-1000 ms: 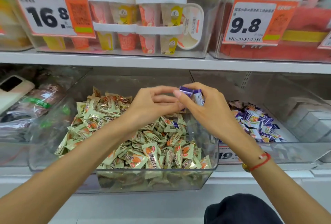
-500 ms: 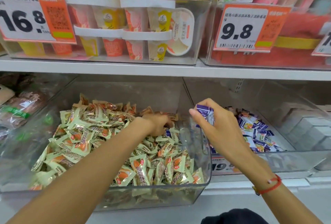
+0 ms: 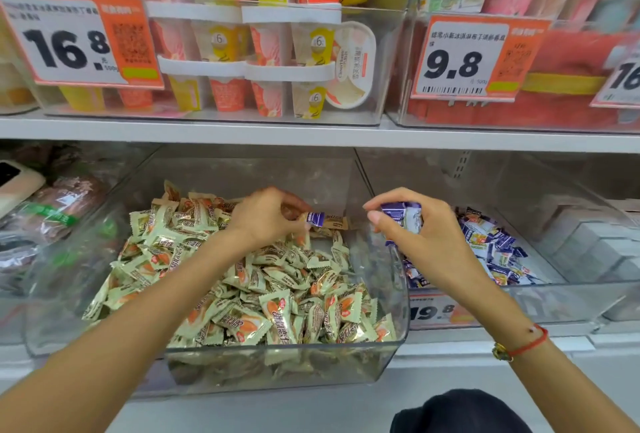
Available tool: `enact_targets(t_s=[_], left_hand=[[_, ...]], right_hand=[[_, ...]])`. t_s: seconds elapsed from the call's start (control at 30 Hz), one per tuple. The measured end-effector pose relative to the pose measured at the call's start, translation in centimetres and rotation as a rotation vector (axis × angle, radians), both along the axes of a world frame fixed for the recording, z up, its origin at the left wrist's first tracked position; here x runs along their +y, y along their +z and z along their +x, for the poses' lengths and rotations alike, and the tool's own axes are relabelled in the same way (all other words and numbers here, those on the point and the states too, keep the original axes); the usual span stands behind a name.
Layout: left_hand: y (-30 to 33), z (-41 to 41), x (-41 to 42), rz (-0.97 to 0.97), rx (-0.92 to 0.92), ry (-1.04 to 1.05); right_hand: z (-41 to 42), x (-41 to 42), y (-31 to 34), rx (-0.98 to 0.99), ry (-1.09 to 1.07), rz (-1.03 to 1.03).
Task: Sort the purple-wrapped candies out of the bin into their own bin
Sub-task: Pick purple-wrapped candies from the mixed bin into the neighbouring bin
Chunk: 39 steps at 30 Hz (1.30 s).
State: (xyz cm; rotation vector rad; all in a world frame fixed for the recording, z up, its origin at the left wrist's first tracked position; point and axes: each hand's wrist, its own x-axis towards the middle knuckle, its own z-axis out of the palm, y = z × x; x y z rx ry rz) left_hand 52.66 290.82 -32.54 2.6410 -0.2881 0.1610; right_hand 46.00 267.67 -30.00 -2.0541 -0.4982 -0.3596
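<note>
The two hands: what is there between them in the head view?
Between the left hand and the right hand stands the clear side wall dividing the two bins; nothing else shows there.

Clear plastic, shiny wrappers, paper tags.

The bin (image 3: pixel 388 356) is clear glossy plastic, scuffed and cloudy on its walls. The green candies (image 3: pixel 277 308) wear crinkled glossy film, as do the purple candies (image 3: pixel 403 217). The price tag (image 3: pixel 79 41) looks like matt paper. The shelf (image 3: pixel 207 132) is smooth, painted pale grey.
</note>
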Motion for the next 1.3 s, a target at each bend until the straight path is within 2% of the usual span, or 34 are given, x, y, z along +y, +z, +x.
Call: enact_targets(t_s=[0.23, 0.4, 0.43, 0.47, 0.57, 0.63, 0.7, 0.77, 0.87, 0.93, 1.0, 1.13, 1.23, 1.3], left_hand=[[2.9, -6.9, -0.2, -0.540, -0.127, -0.041], [3.8, -9.9, -2.5, -0.788, -0.161, -0.146], [3.7, -10.1, -2.5, -0.747, -0.153, -0.165], [3.5, -10.3, -2.1, -0.625, -0.159, -0.153], [2.0, -10.7, 0.5, 0.002, -0.173, -0.040], [0.9, -10.4, 2.8, 0.267, -0.099, 0.001], [-0.2, -10.2, 4.6, 0.389, 0.017, 0.035], [-0.8, -10.0, 5.4, 0.409, 0.101, 0.042], [-1.2, -10.0, 5.5, 0.436, 0.096, 0.026], [-1.4, -9.8, 5.6, 0.447, 0.088, 0.031], [-1.4, -9.7, 5.6, 0.436, 0.089, 0.034], [-1.0, -11.1, 5.5, 0.334, -0.030, 0.026], [-0.6, -12.5, 7.2, 0.236, -0.230, 0.125], [0.0, -13.2, 9.1, 0.236, -0.412, 0.222]], right_hand=[[-0.9, 4.0, 0.7, 0.004, 0.013, 0.057], [-1.4, 5.9, 1.0, -0.007, 0.013, 0.176], [-1.6, 5.7, 1.0, -0.036, -0.013, 0.194], [-1.8, 5.1, 0.8, -0.069, -0.057, 0.205], [-2.2, 1.6, -0.1, -0.196, -0.271, 0.168], [-0.9, -1.5, -0.7, -0.296, -0.446, -0.014], [1.6, -4.1, -1.4, -0.292, -0.567, -0.216], [4.3, -5.8, -2.8, -0.154, -0.574, -0.456], [6.9, -6.8, -5.5, 0.300, -0.351, -0.874], [8.1, -7.1, -6.1, 0.468, -0.261, -0.984], [8.7, -7.1, -5.9, 0.501, -0.280, -1.059], [8.3, -7.2, -6.1, 0.444, -0.336, -0.949], [6.1, -7.1, -5.4, 0.057, -0.414, -0.784], [4.2, -5.8, -3.4, -0.165, -0.357, -0.605]])
